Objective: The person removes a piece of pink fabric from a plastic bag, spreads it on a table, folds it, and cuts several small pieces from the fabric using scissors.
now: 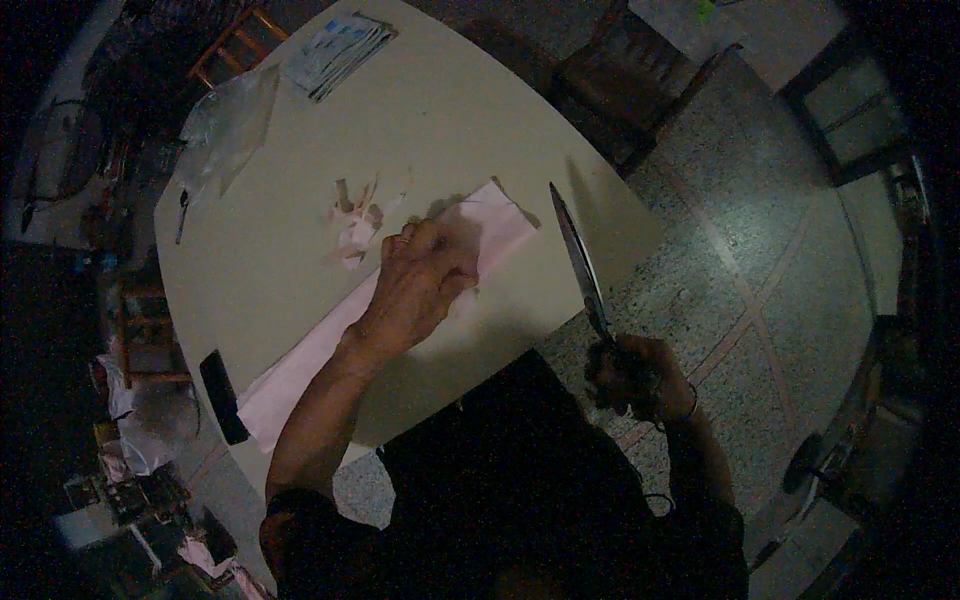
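A long, folded pink strip (310, 360), cloth or paper, lies slantwise across the pale table (470, 110). My left hand (415, 285) rests over its far half with bent fingers gripping it; the fingertips are partly hidden. Off the table's right edge, my right hand (645, 378) is closed round the dark handles of large scissors (577, 250). Their long blades point up and away, look closed together, and stand apart from the strip. Small pink and tan scraps (357, 235) lie just beyond my left hand.
A black flat rectangular object (223, 395) sits by the strip's near end. Folded newspapers (340, 50) and a clear plastic sheet or bag (235, 130) lie at the table's far left. Beyond the table stands a dark wooden chair (640, 85); speckled floor (740, 210) extends to the right.
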Motion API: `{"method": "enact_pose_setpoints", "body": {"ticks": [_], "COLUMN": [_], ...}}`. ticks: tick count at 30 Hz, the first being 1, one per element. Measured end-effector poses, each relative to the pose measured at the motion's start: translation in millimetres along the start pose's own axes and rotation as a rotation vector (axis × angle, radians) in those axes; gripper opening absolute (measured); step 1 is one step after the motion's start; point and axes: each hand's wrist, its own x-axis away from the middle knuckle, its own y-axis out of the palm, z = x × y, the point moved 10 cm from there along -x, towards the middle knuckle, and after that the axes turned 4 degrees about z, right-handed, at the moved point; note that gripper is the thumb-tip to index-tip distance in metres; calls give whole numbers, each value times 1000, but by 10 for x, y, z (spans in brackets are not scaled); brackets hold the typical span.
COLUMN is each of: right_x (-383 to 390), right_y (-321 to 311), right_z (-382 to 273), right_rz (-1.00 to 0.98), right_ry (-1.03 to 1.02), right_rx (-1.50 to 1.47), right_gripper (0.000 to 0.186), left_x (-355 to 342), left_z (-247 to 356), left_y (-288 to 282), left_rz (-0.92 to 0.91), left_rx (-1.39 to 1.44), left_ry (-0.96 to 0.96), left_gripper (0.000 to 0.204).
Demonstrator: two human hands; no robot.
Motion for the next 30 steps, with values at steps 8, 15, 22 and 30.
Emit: {"method": "enact_pose_setpoints", "body": {"ticks": [8, 15, 22, 30], "right_x": [-2, -42, 157, 328], "right_y": [-136, -96, -259, -323], "right_z": [130, 271, 275, 263], "right_rz": [-149, -268, -163, -247], "right_ry": [-147, -136, -195, -139], "right_rx": [183, 28, 392, 482], "right_gripper": [18, 30, 24, 31], "left_x": [-70, 108, 130, 222], "left_z": [-228, -654, -293, 60], "left_y": [-608, -997, 91, 209], "left_rz": [290, 552, 208, 30], "left_rx": [439, -238, 414, -343], "left_ry": [-398, -228, -303, -114], "left_gripper": [14, 39, 45, 57]}}
